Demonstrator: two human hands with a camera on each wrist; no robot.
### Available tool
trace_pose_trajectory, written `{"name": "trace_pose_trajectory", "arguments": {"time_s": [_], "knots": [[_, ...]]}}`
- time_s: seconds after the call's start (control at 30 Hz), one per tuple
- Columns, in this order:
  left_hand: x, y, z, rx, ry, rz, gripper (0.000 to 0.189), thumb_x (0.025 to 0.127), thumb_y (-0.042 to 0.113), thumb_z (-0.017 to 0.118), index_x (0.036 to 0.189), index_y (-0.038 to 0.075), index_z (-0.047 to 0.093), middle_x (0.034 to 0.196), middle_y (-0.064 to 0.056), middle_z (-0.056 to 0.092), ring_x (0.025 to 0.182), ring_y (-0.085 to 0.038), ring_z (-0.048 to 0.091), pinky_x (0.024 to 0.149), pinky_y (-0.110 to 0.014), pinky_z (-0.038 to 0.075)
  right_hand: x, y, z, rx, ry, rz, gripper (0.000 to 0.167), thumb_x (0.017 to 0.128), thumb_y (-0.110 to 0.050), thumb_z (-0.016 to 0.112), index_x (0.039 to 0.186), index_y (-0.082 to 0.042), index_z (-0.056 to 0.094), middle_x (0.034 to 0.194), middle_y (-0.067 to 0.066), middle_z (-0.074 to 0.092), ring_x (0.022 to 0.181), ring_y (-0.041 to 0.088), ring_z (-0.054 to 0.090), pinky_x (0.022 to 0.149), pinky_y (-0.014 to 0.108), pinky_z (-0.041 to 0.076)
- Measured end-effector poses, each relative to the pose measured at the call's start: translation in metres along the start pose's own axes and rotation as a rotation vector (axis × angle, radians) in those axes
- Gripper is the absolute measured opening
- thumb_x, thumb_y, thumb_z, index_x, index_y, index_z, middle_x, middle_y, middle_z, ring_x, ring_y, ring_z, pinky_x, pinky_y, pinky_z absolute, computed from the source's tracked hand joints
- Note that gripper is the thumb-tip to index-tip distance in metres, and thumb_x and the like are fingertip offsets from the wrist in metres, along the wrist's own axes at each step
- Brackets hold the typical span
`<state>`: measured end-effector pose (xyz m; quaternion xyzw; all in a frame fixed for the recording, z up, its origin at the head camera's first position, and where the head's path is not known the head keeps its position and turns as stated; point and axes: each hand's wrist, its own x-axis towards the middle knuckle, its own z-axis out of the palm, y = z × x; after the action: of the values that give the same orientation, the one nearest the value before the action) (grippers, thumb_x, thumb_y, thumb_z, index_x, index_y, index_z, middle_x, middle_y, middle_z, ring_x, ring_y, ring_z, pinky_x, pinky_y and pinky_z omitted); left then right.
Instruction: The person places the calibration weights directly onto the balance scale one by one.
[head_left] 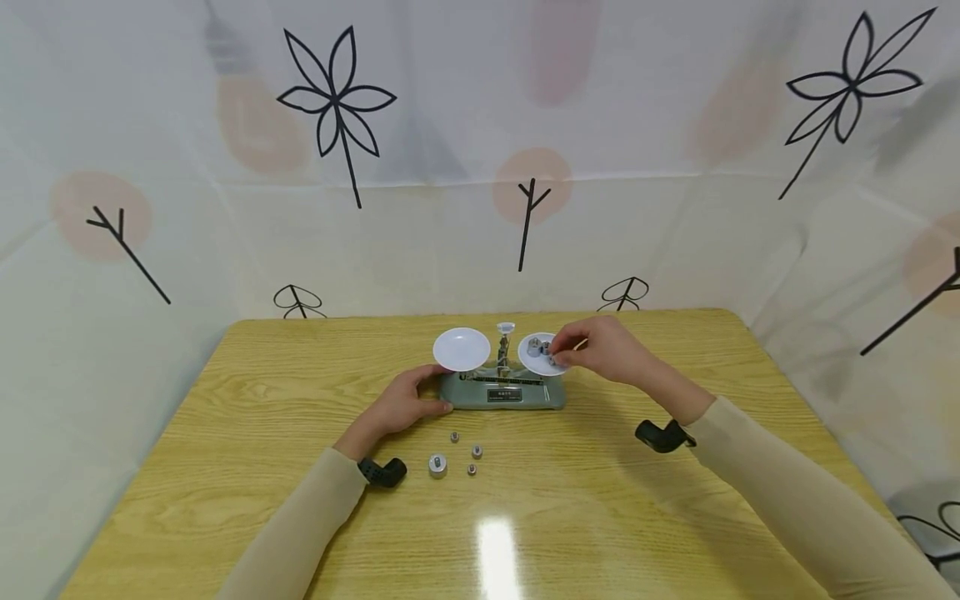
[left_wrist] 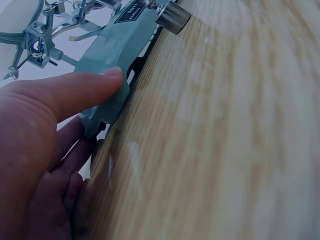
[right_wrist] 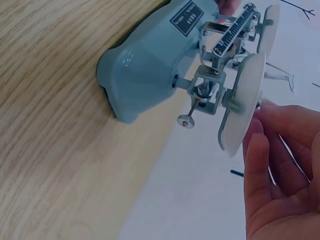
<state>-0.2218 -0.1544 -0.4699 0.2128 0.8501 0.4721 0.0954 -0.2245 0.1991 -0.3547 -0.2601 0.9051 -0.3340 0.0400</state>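
A green balance scale [head_left: 536, 399] with two white pans stands near the back of the table. My left hand [head_left: 401, 403] grips the left end of its base. In the left wrist view the thumb lies along the base's front and the fingers reach behind it. The left pan [head_left: 461, 349] is bare. Over the right pan [head_left: 531, 366], my right hand [head_left: 606, 350] pinches a small metal weight [head_left: 552, 361] between thumb and fingertips, low at the pan's surface. Other metal weights [head_left: 534, 346] stand on that pan. The right wrist view mostly hides the pinched weight behind the pan's edge.
In front of the scale, several knobbed metal weights stand on the wooden table [head_left: 600, 517]; the widest weight [head_left: 438, 466] is nearest my left wrist. A patterned cloth [head_left: 450, 250] hangs behind the table and along its sides.
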Motion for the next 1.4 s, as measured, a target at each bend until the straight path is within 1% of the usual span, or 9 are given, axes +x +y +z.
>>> {"name": "trace_pose_trajectory", "arguments": {"time_s": [0.3, 0.6, 0.9, 1.07, 1.17, 1.3, 1.4], "knots": [[-0.001, 0.001, -0.001, 0.011, -0.001, 0.007, 0.059, 0.085, 0.019, 0.080, 0.140, 0.013, 0.057, 0.143, -0.005, 0.053, 0.139, -0.025, 0.040, 0.114, -0.047, 0.031, -0.005, 0.009, -0.005, 0.034, 0.066, -0.015, 0.009, 0.089, -0.005, 0.074, 0.098, -0.008, 0.076, 0.095, 0.002, 0.072, 0.085, 0.018, 0.066, 0.074, 0.033, 0.056], [-0.001, 0.002, -0.001, 0.019, 0.004, -0.008, 0.060, 0.085, 0.019, 0.081, 0.139, 0.015, 0.057, 0.143, -0.002, 0.053, 0.139, -0.023, 0.040, 0.114, -0.045, 0.031, -0.018, 0.021, -0.006, 0.057, 0.105, 0.027, 0.009, 0.091, -0.008, 0.074, 0.100, -0.008, 0.075, 0.094, 0.003, 0.070, 0.086, 0.019, 0.065, 0.074, 0.031, 0.056], [-0.001, 0.003, -0.001, 0.018, 0.009, -0.007, 0.061, 0.085, 0.020, 0.082, 0.140, 0.013, 0.057, 0.143, -0.005, 0.053, 0.140, -0.025, 0.039, 0.115, -0.047, 0.030, -0.028, 0.034, -0.001, 0.095, 0.141, 0.075, 0.012, 0.092, -0.014, 0.073, 0.102, -0.007, 0.075, 0.098, 0.004, 0.070, 0.090, 0.020, 0.066, 0.077, 0.031, 0.056], [-0.001, 0.002, 0.000, 0.015, 0.008, -0.014, 0.060, 0.085, 0.020, 0.081, 0.140, 0.013, 0.057, 0.143, -0.004, 0.053, 0.140, -0.025, 0.039, 0.115, -0.047, 0.030, -0.032, 0.041, 0.006, 0.120, 0.143, 0.106, 0.014, 0.092, -0.014, 0.073, 0.103, -0.006, 0.074, 0.098, 0.004, 0.071, 0.091, 0.021, 0.065, 0.077, 0.030, 0.056], [-0.001, 0.002, 0.000, 0.006, 0.011, -0.013, 0.060, 0.085, 0.020, 0.081, 0.139, 0.012, 0.057, 0.143, -0.005, 0.053, 0.140, -0.026, 0.039, 0.115, -0.048, 0.030, -0.033, 0.045, 0.013, 0.134, 0.142, 0.125, 0.014, 0.092, -0.013, 0.073, 0.103, -0.004, 0.074, 0.098, 0.003, 0.071, 0.092, 0.021, 0.065, 0.077, 0.030, 0.055], [-0.001, 0.001, 0.002, -0.007, 0.027, -0.011, 0.060, 0.084, 0.014, 0.081, 0.139, 0.010, 0.057, 0.143, -0.007, 0.053, 0.140, -0.028, 0.039, 0.115, -0.049, 0.029, -0.033, 0.050, 0.026, 0.175, 0.146, 0.131, 0.015, 0.091, -0.009, 0.073, 0.104, -0.002, 0.074, 0.098, 0.004, 0.071, 0.093, 0.022, 0.065, 0.077, 0.028, 0.055], [-0.001, 0.001, 0.003, -0.014, 0.040, -0.009, 0.061, 0.083, 0.010, 0.081, 0.139, 0.007, 0.056, 0.143, -0.010, 0.053, 0.140, -0.030, 0.039, 0.114, -0.051, 0.029, -0.032, 0.053, 0.035, 0.215, 0.147, 0.131, 0.015, 0.090, -0.006, 0.073, 0.104, 0.000, 0.073, 0.100, 0.008, 0.071, 0.094, 0.024, 0.064, 0.079, 0.028, 0.055]]}}
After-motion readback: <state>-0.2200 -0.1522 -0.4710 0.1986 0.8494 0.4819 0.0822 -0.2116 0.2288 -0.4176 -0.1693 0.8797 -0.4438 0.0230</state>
